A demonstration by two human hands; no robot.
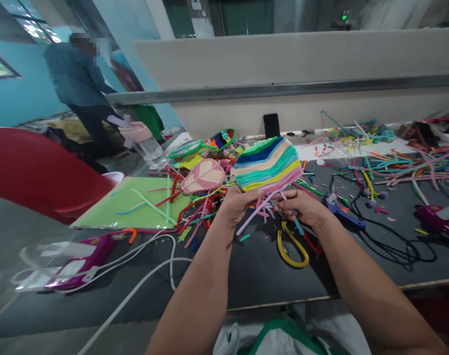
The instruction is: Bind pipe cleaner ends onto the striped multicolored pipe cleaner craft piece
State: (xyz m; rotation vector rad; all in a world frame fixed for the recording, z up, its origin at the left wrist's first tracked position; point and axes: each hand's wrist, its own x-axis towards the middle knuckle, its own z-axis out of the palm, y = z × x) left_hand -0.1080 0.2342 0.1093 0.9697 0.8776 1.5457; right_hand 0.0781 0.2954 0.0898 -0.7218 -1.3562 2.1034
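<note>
The left hand (235, 203) pinches the lower-left edge of the rounded, multicolour striped panel of fuzzy strips (268, 165), which lies just beyond both hands, stripes running sideways, while the right hand (302, 206), below its right end, narrowly holds a thin blue strip (298, 226).

"Where's the phone (272, 126)?"
"At the worktop's (269, 291) back edge, before the partition (217, 117)."
"The bottle (149, 148)?"
"Near the back left corner, behind the sheet (109, 204)."
"And where are the scissors (280, 245)?"
"Toward the front edge, left of the corded tool (346, 216)."
</note>
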